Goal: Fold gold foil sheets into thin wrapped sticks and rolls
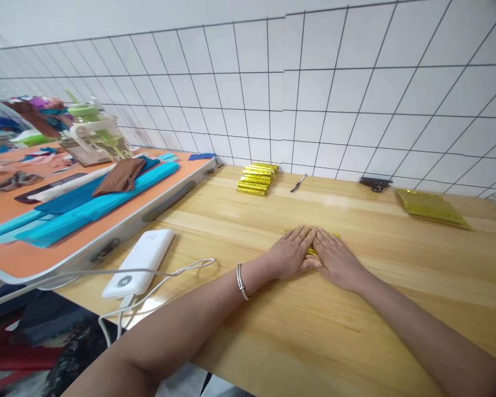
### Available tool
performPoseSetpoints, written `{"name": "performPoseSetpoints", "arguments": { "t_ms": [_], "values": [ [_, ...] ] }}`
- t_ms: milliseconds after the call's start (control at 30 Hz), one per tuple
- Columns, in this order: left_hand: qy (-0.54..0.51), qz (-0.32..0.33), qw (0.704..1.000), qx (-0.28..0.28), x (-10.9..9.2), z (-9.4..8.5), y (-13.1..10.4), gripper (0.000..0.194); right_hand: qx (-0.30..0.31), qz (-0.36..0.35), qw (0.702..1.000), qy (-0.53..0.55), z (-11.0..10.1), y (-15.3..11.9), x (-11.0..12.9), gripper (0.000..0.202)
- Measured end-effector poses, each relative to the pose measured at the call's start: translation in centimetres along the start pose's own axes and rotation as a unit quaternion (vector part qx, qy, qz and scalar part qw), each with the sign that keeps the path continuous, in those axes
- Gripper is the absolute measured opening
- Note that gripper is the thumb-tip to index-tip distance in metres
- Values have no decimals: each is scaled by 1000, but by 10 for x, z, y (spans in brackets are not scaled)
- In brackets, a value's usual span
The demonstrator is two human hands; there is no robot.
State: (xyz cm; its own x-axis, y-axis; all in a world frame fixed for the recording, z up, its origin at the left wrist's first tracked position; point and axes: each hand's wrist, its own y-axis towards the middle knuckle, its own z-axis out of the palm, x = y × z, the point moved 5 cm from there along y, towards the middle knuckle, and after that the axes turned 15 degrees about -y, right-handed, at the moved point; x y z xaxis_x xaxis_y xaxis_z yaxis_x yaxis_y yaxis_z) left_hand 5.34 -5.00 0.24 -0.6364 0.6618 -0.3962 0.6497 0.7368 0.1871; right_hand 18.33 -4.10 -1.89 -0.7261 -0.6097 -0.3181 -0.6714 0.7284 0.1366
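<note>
Just right of centre, left hand (289, 255) and right hand (339, 262) lie flat, fingers close together, covering gold foil (311, 251); upper middle, gold strips (257, 180) already sit grouped.

bright, even light, source outside my view. white glare on the wooden tabletop (248, 331) by the charging cable (190, 267); soft shadows. wide-angle stretch toward the edges, fabric pile (37, 113) at far left smeared, my forearms passably sharp.
</note>
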Motion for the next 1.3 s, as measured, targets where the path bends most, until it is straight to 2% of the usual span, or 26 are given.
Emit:
{"name": "performPoseSetpoints", "arguments": {
  "t_ms": [200,567,733,933,1300],
  "values": [
    [28,-5,1000,6,3,0,-6,85,2,23,1000,18,2,3,-2,64],
    [52,-8,999,-1,5,1,-6,73,39,83,995,41,-4,6,-5,63],
    [58,-5,998,7,8,-2,-10,72,23,82,996,31,-8,0,-13,61],
    [71,-24,997,0,15,-8,-21,75,33,84,995,31,-2,-11,-24,63],
    [64,-15,998,16,28,-18,-35,73,51,93,994,19,-1,-13,-23,69]
  ]
}}
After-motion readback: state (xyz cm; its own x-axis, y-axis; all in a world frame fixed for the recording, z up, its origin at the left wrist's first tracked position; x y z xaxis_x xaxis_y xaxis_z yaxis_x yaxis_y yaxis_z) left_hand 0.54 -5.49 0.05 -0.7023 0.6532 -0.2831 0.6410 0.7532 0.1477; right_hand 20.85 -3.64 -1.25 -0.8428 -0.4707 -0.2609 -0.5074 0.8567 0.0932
